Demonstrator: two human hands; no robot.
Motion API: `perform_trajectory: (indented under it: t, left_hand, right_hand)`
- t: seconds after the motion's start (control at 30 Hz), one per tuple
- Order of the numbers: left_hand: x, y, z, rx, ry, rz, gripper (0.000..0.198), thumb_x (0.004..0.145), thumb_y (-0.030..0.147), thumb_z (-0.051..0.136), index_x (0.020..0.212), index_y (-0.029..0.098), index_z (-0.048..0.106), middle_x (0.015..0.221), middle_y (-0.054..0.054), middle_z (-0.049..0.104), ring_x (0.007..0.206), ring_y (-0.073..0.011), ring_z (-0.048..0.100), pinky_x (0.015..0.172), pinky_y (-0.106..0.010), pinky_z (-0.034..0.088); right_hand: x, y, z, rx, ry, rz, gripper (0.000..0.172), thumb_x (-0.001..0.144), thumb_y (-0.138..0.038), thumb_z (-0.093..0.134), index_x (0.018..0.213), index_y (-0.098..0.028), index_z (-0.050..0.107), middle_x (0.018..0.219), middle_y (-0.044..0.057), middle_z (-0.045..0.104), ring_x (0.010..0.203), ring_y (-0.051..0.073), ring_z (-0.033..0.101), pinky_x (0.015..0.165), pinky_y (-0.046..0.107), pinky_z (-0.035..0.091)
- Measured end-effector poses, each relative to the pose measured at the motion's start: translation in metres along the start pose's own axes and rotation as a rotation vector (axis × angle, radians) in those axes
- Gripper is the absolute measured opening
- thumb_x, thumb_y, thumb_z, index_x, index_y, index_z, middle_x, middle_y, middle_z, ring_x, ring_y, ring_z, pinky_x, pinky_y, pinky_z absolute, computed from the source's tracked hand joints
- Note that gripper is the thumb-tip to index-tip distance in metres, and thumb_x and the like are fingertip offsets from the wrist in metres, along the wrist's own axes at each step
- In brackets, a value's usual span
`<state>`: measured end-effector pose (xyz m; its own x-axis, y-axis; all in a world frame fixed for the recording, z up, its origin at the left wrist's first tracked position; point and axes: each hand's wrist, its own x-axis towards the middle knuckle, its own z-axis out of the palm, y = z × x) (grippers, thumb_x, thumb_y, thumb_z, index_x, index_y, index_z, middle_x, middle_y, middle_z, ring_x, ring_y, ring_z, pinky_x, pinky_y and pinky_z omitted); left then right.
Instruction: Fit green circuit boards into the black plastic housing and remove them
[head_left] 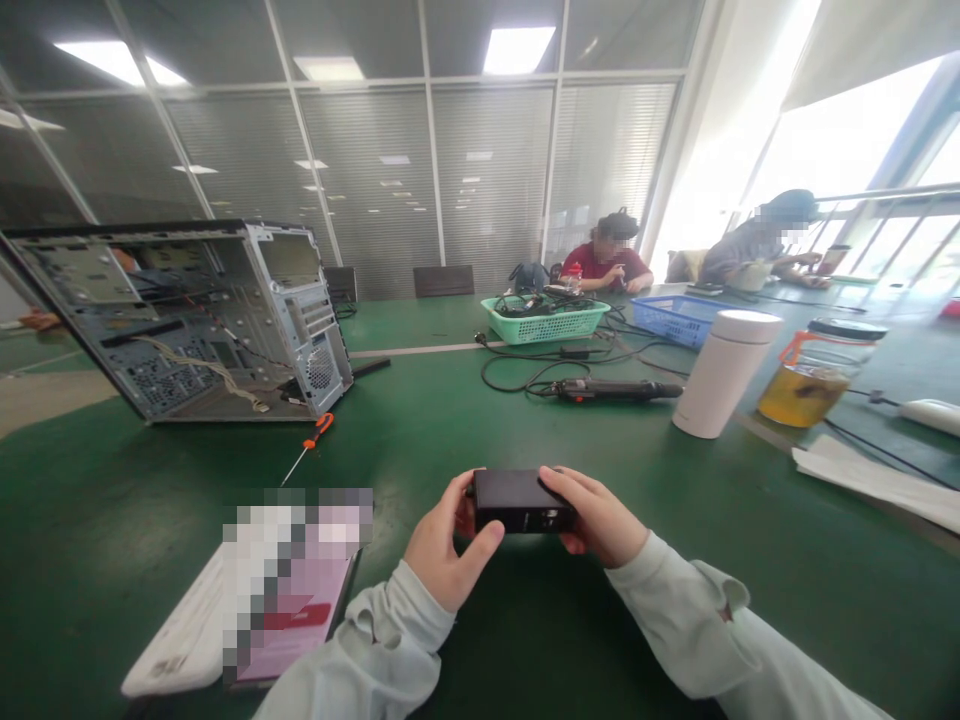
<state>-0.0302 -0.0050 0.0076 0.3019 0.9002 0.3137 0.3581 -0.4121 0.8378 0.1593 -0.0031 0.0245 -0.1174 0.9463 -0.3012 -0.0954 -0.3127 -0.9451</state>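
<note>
A small black box-shaped device (514, 490) is held level between my two hands, just above the green table. My left hand (452, 545) grips its left end, with the thumb on the near face. Around the right end closes my right hand (600, 515), its index finger lying along the top. Small light marks or ports show on the near face, too small to make out. The undersides of both hands' grips are hidden. To the left lie a white object (180, 620) and a phone-like pink-screened device (300, 620), both partly blurred out.
An open computer case (296, 330) stands at left, an orange-handled screwdriver (319, 430) beside it. Beyond my hands lie a black electric screwdriver (615, 390), a green basket (547, 325) of cables and a blue basket (675, 318). A white bottle (724, 375) and a jar (814, 385) stand right. Two people sit far back.
</note>
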Motion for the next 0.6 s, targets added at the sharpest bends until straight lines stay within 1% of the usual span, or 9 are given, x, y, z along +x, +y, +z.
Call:
perform_trajectory:
  t: [0.03,0.1,0.17,0.23,0.3,0.37,0.43,0.53,0.6]
  left_hand:
    - [0.0,0.0,0.0,-0.005,-0.012,-0.002,0.042,0.081,0.041,0.05,0.115,0.017,0.047,0.082,-0.004,0.065,0.074,-0.0188,0.062,0.067,-0.028,0.048]
    - [0.002,-0.002,-0.001,-0.03,-0.021,-0.02,0.034,0.082,0.046,0.045,0.097,0.018,0.055,0.07,-0.002,0.063,0.065,-0.0172,0.06,0.061,-0.027,0.047]
    - [0.004,-0.006,-0.002,-0.079,0.003,-0.077,0.039,0.079,0.054,0.041,0.08,0.018,0.057,0.063,-0.001,0.059,0.056,-0.0157,0.056,0.052,-0.025,0.044]
    - [0.006,-0.01,0.0,-0.146,0.066,-0.189,0.049,0.076,0.062,0.037,0.067,0.018,0.056,0.054,0.0,0.054,0.048,-0.0143,0.051,0.044,-0.025,0.041]
    - [0.007,-0.014,0.001,-0.209,0.152,-0.317,0.055,0.072,0.066,0.034,0.056,0.018,0.054,0.046,0.0,0.049,0.042,-0.0137,0.046,0.04,-0.025,0.039]
    - [0.007,-0.015,0.003,-0.255,0.207,-0.389,0.056,0.07,0.067,0.035,0.051,0.018,0.052,0.044,0.0,0.047,0.042,-0.0139,0.046,0.042,-0.026,0.04]
    - [0.007,-0.015,0.004,-0.281,0.209,-0.395,0.054,0.07,0.066,0.037,0.055,0.017,0.054,0.043,0.001,0.047,0.043,-0.0142,0.047,0.043,-0.026,0.04]
    - [0.006,-0.011,0.006,-0.245,0.205,-0.3,0.047,0.076,0.061,0.039,0.069,0.017,0.054,0.047,0.004,0.047,0.042,-0.0124,0.046,0.045,-0.025,0.038]
    - [0.005,-0.009,0.007,-0.22,0.178,-0.224,0.039,0.078,0.056,0.042,0.079,0.018,0.052,0.058,0.004,0.051,0.047,-0.0116,0.047,0.046,-0.024,0.039]
  right_hand:
    - [-0.001,-0.003,-0.001,0.018,-0.038,0.08,0.034,0.088,-0.046,0.045,0.077,-0.014,0.041,0.047,-0.003,0.035,0.031,0.009,0.033,0.026,0.011,0.022]
    - [-0.006,-0.009,-0.001,0.06,-0.133,0.252,0.043,0.095,-0.047,0.027,0.069,-0.014,0.038,0.045,-0.002,0.033,0.029,0.008,0.029,0.026,0.011,0.019]
    - [-0.011,-0.012,0.001,0.137,-0.255,0.394,0.055,0.099,-0.049,0.01,0.064,-0.014,0.036,0.041,-0.001,0.032,0.027,0.008,0.026,0.025,0.011,0.018]
    - [-0.015,-0.012,0.004,0.276,-0.38,0.498,0.065,0.098,-0.053,0.0,0.063,-0.014,0.038,0.04,0.0,0.033,0.026,0.008,0.025,0.024,0.011,0.018]
    - [-0.015,-0.011,0.006,0.405,-0.439,0.574,0.072,0.097,-0.056,-0.007,0.063,-0.014,0.041,0.039,0.001,0.034,0.025,0.01,0.026,0.023,0.012,0.019]
    - [-0.013,-0.008,0.007,0.452,-0.407,0.595,0.075,0.096,-0.058,-0.007,0.063,-0.013,0.042,0.04,0.002,0.037,0.026,0.012,0.033,0.024,0.013,0.024]
    - [-0.011,-0.005,0.007,0.46,-0.362,0.576,0.072,0.098,-0.058,-0.003,0.064,-0.013,0.042,0.045,0.004,0.042,0.03,0.013,0.04,0.026,0.015,0.031]
    - [-0.009,-0.005,0.007,0.461,-0.29,0.498,0.062,0.101,-0.054,0.006,0.078,-0.012,0.045,0.061,0.006,0.052,0.041,0.016,0.051,0.034,0.018,0.042]
    - [-0.01,-0.008,0.009,0.454,-0.195,0.42,0.049,0.102,-0.05,0.013,0.092,-0.013,0.044,0.072,0.006,0.054,0.049,0.017,0.056,0.04,0.019,0.047]
